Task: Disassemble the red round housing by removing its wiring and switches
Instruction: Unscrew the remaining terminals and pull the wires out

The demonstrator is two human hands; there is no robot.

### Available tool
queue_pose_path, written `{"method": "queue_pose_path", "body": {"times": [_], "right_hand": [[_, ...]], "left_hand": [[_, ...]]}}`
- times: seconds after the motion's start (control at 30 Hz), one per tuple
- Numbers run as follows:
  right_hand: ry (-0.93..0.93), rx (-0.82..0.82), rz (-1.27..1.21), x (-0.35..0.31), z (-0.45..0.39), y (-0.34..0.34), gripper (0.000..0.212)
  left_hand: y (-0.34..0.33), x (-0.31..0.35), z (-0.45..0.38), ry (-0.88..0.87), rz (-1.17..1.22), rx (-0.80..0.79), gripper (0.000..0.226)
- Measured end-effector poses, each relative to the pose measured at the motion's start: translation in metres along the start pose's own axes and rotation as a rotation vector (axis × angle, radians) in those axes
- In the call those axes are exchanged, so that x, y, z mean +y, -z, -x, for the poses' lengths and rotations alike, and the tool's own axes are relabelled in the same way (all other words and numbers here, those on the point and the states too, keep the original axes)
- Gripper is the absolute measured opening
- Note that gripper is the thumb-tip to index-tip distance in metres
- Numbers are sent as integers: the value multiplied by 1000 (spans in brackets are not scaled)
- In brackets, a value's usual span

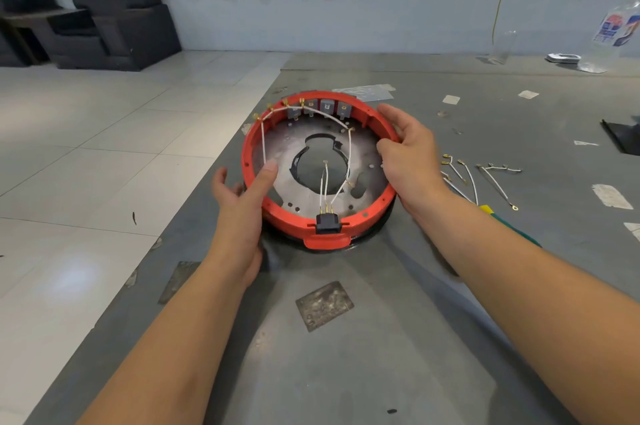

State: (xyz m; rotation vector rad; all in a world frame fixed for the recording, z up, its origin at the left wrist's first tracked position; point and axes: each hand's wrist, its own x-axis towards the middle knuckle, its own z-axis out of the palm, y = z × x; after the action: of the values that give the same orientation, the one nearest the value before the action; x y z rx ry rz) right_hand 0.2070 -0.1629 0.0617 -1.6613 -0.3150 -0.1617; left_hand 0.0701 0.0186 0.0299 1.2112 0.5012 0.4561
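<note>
Grey and scuffed, the desk [398, 338] fills most of the view, patched with bits of tape and running alongside a pale tiled floor [104, 133]. Back against the wall sit two dark armchairs [117, 19]. Now to the main event: the red round housing [250, 161] sits on the desk just ahead of the person, open side up, with a silvery metal plate [363, 154] inside it that has a big cut-out in the middle. Both hands are on it, one on each side. The left hand [239, 196] grips the near-left rim, thumb hooked over the inside of the ring, fingers curled round the outside. The right hand [408, 151] clasps the right rim, fingers curled over the edge. Along the far wall of the housing, a row of grey switches [325, 107] is still seated. White wires [349, 154] loop from gold terminals on the far-left rim, across the switches and down towards a black plug socket [327, 223] set in the near rim, above a red tab. Off to the right on the desk lies a scatter of loose white wires [495, 184] with gold ends, well apart from the housing, and just beside the right forearm peeks a yellow-and-green tool handle [498, 216]. Far right, a clear plastic bottle [616, 33] stands at the desk's back edge.
</note>
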Motion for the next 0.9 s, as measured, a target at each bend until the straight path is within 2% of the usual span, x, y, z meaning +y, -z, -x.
{"method": "queue_pose_path", "body": {"times": [0.1,0.23,0.33,0.43,0.53,0.63,0.73,0.8,0.9], "right_hand": [[44,71,-35,0,-5,-5,72],[78,90,-63,0,-7,-12,71],[135,72,-70,-1,-4,-14,70],[141,8,-55,-3,1,-15,67],[82,-88,73,0,12,-14,69],[-137,-139,128,4,31,-13,86],[-314,-213,-33,9,44,-18,68],[-329,-201,-104,13,44,-20,56],[-317,-153,-166,13,42,-19,55]], "left_hand": [[-5,-7,-1,51,98,-52,116],[-11,-14,1,60,96,-94,75],[-10,-15,1,56,160,-65,69],[-7,-17,-3,36,155,-37,50],[-7,-18,-6,13,161,-11,49],[-8,-19,-6,-19,181,8,46],[-10,-22,-8,-45,170,4,44],[-10,-20,-9,-55,146,-28,45],[-9,-18,-6,-74,119,-70,48]]}}
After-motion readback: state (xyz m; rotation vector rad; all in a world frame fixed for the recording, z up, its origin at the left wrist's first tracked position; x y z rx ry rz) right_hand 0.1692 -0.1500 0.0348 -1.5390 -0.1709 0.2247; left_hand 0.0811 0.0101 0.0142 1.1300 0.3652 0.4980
